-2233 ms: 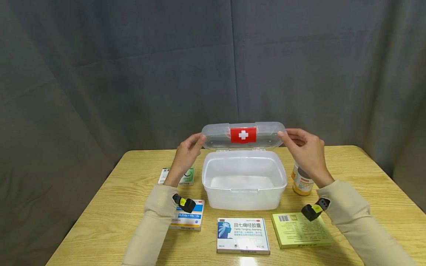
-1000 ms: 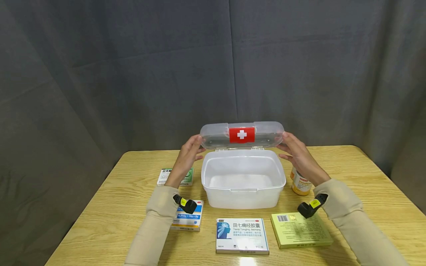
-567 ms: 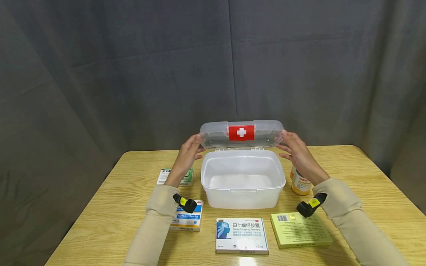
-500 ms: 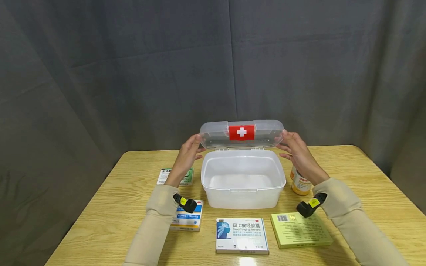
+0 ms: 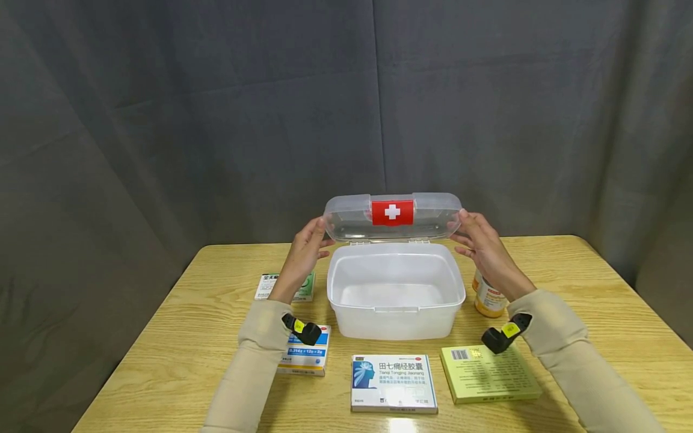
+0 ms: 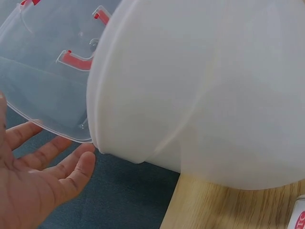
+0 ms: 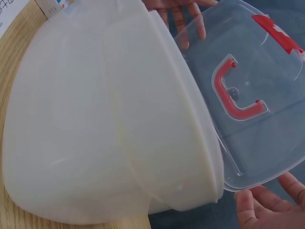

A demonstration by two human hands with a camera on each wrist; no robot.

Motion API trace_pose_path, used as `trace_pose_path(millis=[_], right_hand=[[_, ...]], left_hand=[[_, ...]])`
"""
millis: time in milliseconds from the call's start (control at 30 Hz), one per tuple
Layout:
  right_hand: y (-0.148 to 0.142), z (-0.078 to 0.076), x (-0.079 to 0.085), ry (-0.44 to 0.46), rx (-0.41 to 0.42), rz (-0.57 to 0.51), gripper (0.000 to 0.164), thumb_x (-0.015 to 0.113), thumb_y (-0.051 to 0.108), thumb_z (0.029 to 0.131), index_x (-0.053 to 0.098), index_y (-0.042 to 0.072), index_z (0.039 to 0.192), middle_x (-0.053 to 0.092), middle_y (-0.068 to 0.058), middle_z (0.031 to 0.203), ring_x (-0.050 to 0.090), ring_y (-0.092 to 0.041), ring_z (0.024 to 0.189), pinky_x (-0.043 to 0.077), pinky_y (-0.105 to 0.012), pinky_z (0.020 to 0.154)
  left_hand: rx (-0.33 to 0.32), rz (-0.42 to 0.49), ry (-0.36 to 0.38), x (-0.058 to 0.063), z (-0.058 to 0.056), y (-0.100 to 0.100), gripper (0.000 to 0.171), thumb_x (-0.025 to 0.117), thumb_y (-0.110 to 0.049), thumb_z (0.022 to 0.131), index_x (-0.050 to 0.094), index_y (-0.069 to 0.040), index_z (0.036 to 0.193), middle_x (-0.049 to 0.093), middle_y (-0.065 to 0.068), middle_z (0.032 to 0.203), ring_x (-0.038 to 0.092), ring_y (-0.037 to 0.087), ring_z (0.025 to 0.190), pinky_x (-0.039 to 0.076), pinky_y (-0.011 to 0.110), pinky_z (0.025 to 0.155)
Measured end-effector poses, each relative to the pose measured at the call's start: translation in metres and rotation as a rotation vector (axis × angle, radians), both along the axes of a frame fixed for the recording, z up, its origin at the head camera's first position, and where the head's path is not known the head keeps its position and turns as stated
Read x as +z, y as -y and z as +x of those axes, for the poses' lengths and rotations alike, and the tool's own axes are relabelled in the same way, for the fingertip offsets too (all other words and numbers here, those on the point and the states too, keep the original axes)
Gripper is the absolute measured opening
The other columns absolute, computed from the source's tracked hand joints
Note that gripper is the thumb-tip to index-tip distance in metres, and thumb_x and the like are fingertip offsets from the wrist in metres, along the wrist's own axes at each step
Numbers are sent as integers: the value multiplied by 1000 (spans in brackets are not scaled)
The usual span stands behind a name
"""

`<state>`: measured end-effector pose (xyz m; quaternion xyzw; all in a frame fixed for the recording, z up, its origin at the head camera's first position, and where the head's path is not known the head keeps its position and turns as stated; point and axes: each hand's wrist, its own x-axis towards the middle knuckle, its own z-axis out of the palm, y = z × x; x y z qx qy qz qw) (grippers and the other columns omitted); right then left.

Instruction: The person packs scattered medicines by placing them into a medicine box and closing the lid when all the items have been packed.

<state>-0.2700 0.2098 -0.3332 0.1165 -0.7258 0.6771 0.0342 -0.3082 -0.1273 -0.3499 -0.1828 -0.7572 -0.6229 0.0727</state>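
Observation:
A translucent white first-aid box (image 5: 396, 325) stands on the table with its clear lid (image 5: 346, 225) raised on the rear hinges. The lid carries a red latch (image 5: 379, 213) with a white cross, and a red handle (image 7: 223, 88) shows through it in the right wrist view. At the lid's left end, my left hand (image 5: 304, 255) holds the edge, thumb at the corner, other fingers spread below. My right hand (image 5: 489, 255) holds the opposite end in much the same way. In the left wrist view, left fingers (image 6: 40, 152) lie along the lid's rim.
In front of the box lie a white-and-blue medicine box (image 5: 392, 385) and a yellow-green box (image 5: 489, 376). Left are a blue-and-white box (image 5: 305, 355) and a green-and-white box (image 5: 305, 290), both partly behind my arm. Bottles (image 5: 489, 300) stand at right; a grey curtain (image 5: 271, 120) hangs behind.
Both hands have shifted their hold on the lid's ends, the right one's fingers now spread lower. The lid's latch edge has risen slightly in the head view. Box and medicines stay put.

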Motion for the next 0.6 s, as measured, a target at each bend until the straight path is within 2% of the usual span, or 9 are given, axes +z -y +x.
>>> trace_pose_path(millis=[167,400,600], right_hand=[[0,2,1,-2,-2,-2,59,34,51,102,32,2,136,27,-26,147,28,-41,138,30,-47,107],[1,3,2,3,-13,3,65,32,51,102,29,-1,141,26,-26,149,27,-41,138,29,-51,108],[1,3,0,0,-7,20,67,29,51,103,26,-2,144,25,-26,150,26,-42,138,29,-52,107]], left_hand=[[15,9,-6,-2,-2,-2,50,31,-39,106,47,-8,142,51,16,134,59,35,111,51,48,89],[40,40,12,-2,-1,-5,48,33,-36,106,46,-5,140,51,19,133,58,38,111,51,50,89],[69,43,9,-3,-1,-7,44,35,-35,106,50,0,128,52,18,131,59,36,110,52,44,85]])
